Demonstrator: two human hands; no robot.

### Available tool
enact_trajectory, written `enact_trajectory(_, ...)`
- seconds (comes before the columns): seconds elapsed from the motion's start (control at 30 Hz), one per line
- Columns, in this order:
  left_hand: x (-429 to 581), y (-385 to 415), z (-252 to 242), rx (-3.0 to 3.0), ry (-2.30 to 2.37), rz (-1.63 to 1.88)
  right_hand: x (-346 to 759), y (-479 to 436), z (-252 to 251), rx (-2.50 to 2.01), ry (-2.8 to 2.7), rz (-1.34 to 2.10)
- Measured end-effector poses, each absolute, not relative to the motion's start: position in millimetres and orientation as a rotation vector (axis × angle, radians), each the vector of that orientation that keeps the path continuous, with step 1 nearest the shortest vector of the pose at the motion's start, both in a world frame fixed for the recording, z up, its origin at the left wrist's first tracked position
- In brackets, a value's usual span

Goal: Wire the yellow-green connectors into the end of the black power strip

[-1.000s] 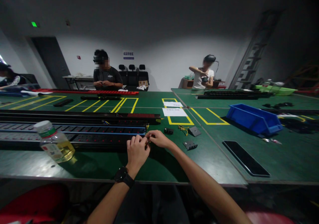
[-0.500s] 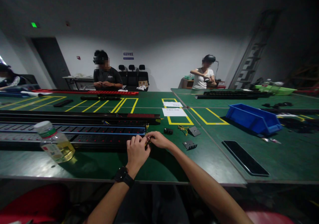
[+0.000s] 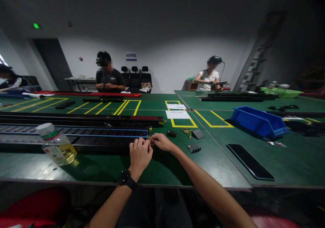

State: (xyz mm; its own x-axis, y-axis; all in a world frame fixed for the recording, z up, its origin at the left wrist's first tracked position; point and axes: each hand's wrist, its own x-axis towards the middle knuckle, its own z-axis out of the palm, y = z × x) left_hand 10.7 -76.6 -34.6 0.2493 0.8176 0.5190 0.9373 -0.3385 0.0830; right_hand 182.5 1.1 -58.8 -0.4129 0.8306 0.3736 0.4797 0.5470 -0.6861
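My left hand (image 3: 140, 153), with a black watch on its wrist, is closed at the right end of a long black strip (image 3: 101, 141) marked with red dots, which looks like a power strip. Against its fingertips, my right hand (image 3: 161, 142) is pinched shut. Between the two hands is something small and dark, with a hint of yellow, mostly hidden by the fingers. Right of my hands lie a small black block (image 3: 172, 133), yellow wires (image 3: 187, 132), a dark square plate (image 3: 198, 134) and a dark bracket-like part (image 3: 193, 148).
A bottle of yellow liquid (image 3: 59, 146) stands at the left in front of the strips. To the right are a dark tablet-like slab (image 3: 250, 161) and a blue bin (image 3: 259, 121). White papers (image 3: 177, 114) lie ahead on the green table. Several people work across the table.
My hands stay at the strip's end, with only slight finger movement. Across the table, the person in white has lowered an arm and now holds a flat dark object.
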Motion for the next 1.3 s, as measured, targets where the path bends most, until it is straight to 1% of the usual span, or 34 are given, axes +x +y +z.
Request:
enact_trajectory(0.47,11.5,-77.4,-34.7,-2.269,-1.692,-0.777,193.4,-0.5,-50.3,-1.096,-1.975,0.659)
enact_trajectory(0.63,12.1,-77.1,-35.4,-2.256,-1.694,-0.736,205.3,-4.8,-46.9,-1.063,-2.141,0.674)
enact_trajectory(0.83,11.8,-76.8,-34.0,-2.289,-1.649,-0.694,204.0,-5.9,-51.3,-1.077,-2.157,0.664)
enact_trajectory(1.3,10.1,-74.3,-36.1,-2.310,-1.621,-0.771,198.6,-8.5,-55.8,-1.130,-2.060,0.639)
